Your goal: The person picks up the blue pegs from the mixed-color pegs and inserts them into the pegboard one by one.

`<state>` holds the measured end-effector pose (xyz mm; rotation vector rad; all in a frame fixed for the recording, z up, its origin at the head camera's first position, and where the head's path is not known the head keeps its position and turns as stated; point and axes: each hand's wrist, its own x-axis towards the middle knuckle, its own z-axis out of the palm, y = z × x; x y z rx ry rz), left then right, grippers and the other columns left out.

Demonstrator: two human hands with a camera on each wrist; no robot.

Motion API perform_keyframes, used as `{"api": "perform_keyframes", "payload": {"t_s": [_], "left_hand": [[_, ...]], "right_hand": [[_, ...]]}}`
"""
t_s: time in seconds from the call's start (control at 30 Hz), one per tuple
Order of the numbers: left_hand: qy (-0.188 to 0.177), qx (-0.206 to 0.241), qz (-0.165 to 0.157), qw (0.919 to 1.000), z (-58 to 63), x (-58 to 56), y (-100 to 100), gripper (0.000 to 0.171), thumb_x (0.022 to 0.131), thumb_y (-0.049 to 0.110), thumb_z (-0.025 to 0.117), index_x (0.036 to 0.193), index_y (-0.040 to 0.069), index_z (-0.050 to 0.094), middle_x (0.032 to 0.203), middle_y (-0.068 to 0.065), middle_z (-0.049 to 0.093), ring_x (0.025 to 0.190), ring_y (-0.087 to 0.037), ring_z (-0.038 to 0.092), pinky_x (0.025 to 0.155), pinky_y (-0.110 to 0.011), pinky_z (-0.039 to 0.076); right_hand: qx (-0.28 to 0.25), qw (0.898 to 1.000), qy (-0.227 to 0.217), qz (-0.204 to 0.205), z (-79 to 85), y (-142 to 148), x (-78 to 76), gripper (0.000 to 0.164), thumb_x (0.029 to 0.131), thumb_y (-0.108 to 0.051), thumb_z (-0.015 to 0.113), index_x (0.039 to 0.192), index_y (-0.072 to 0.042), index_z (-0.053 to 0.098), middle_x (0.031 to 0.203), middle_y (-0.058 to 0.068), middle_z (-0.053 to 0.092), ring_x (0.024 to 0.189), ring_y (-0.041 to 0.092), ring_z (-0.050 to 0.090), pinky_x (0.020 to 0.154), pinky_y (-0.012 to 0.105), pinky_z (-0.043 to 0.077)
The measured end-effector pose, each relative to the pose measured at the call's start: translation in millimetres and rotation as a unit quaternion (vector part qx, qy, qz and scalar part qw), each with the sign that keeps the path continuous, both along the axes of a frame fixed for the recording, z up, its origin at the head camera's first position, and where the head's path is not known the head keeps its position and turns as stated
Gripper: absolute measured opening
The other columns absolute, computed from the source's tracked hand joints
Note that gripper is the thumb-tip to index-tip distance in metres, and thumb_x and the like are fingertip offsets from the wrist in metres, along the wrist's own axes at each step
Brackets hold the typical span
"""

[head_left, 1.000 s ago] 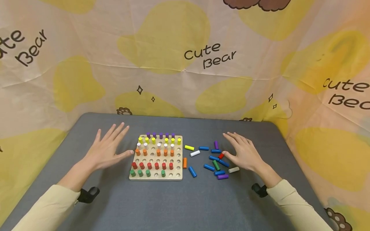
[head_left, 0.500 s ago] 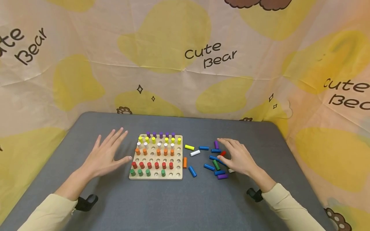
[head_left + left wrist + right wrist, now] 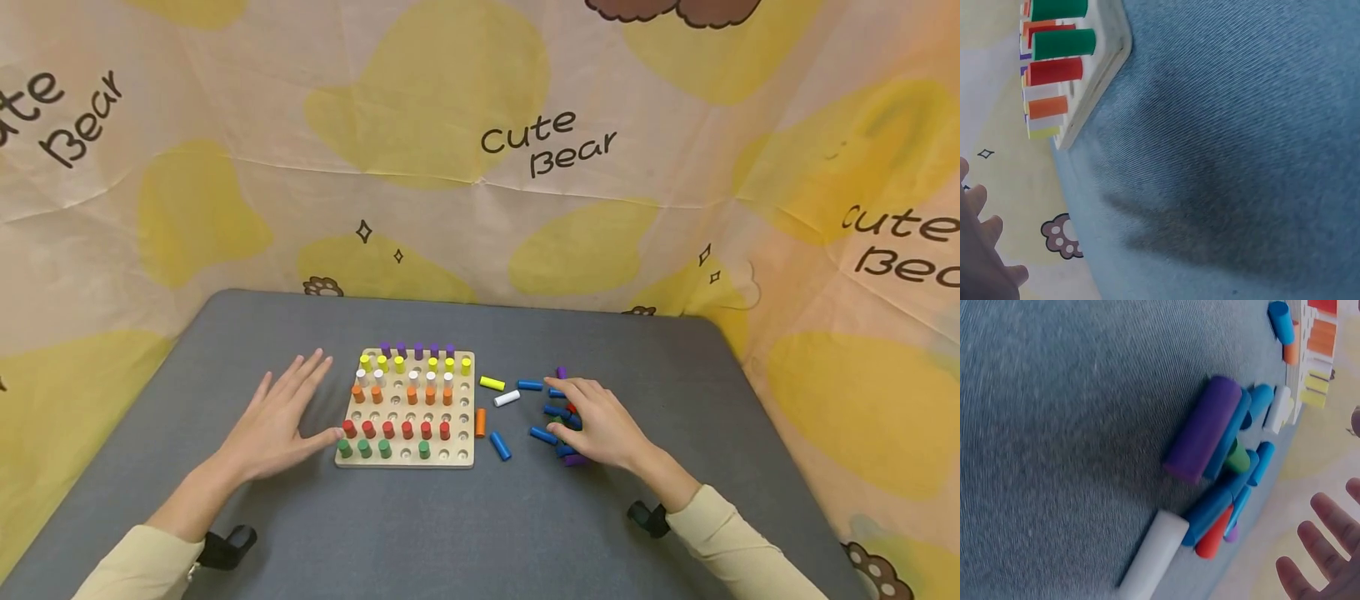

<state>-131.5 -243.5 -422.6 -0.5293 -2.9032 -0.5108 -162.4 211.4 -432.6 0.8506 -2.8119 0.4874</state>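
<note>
A wooden pegboard (image 3: 405,460) lies left of centre, with rows of green, red, orange, white, yellow and purple pegs standing in it and some bare holes. My left hand (image 3: 273,421) is held beside its left edge, fingers spread, thumb near the front left corner, holding nothing. Over the loose pegs to the right hovers my right hand (image 3: 603,421), fingers stretched and apart from the thumb. Beneath it in the right wrist view lie a purple peg (image 3: 1205,428), a white peg (image 3: 1155,556), a red peg (image 3: 1213,534), a green peg (image 3: 1237,459) and several blue ones.
Between board and right hand lie a yellow peg (image 3: 492,383), a white peg, an orange peg (image 3: 480,422) and a blue peg (image 3: 499,446). The grey table (image 3: 420,533) meets a printed cloth (image 3: 420,125) at its back and sides.
My right hand has moved left over the loose pegs, covering more of them. The left hand has shifted slightly toward the front. The pegs and board have stayed put.
</note>
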Motion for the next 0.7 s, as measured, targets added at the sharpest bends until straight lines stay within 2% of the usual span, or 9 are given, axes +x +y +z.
{"api": "perform_keyframes", "payload": {"t_s": [0.2,0.3,0.43,0.7], "left_hand": [[-0.025,0.003,-0.008,0.9997,-11.2,4.0,3.8,0.105,0.072,0.055,0.069,0.150,0.017,0.010,0.155,-0.010,0.013,0.139,-0.037,0.015,0.108,-0.061,0.001],[-0.039,-0.001,-0.012,0.9992,-18.0,4.9,4.7,0.108,0.071,0.058,0.069,0.150,0.018,0.007,0.154,-0.011,0.013,0.139,-0.037,0.015,0.107,-0.063,0.005],[-0.050,-0.010,-0.012,0.9986,-26.9,6.8,5.3,0.111,0.068,0.064,0.067,0.150,0.017,0.008,0.154,-0.011,0.014,0.139,-0.038,0.016,0.104,-0.065,0.010],[-0.077,-0.010,-0.017,0.9968,-39.3,5.6,7.1,0.110,0.068,0.068,0.064,0.149,0.012,0.015,0.154,-0.012,0.014,0.139,-0.038,0.016,0.104,-0.065,0.012]], "right_hand": [[-0.005,1.000,-0.010,0.014,-5.1,-8.4,3.6,0.063,0.080,-0.040,0.068,0.135,-0.018,0.047,0.123,0.005,0.056,0.111,0.025,0.052,0.089,0.047,0.044],[-0.009,1.000,-0.012,0.023,-7.1,-13.0,5.6,0.062,0.080,-0.039,0.069,0.134,-0.016,0.048,0.119,0.005,0.058,0.106,0.023,0.054,0.088,0.044,0.045],[-0.010,0.999,-0.023,0.032,-10.8,-18.3,6.8,0.062,0.080,-0.038,0.069,0.133,-0.015,0.048,0.116,0.005,0.059,0.100,0.018,0.055,0.084,0.040,0.048],[-0.025,0.997,-0.068,0.036,-17.8,-29.5,11.0,0.059,0.081,-0.038,0.068,0.132,-0.014,0.049,0.117,0.002,0.059,0.106,0.016,0.054,0.089,0.040,0.047]]}}
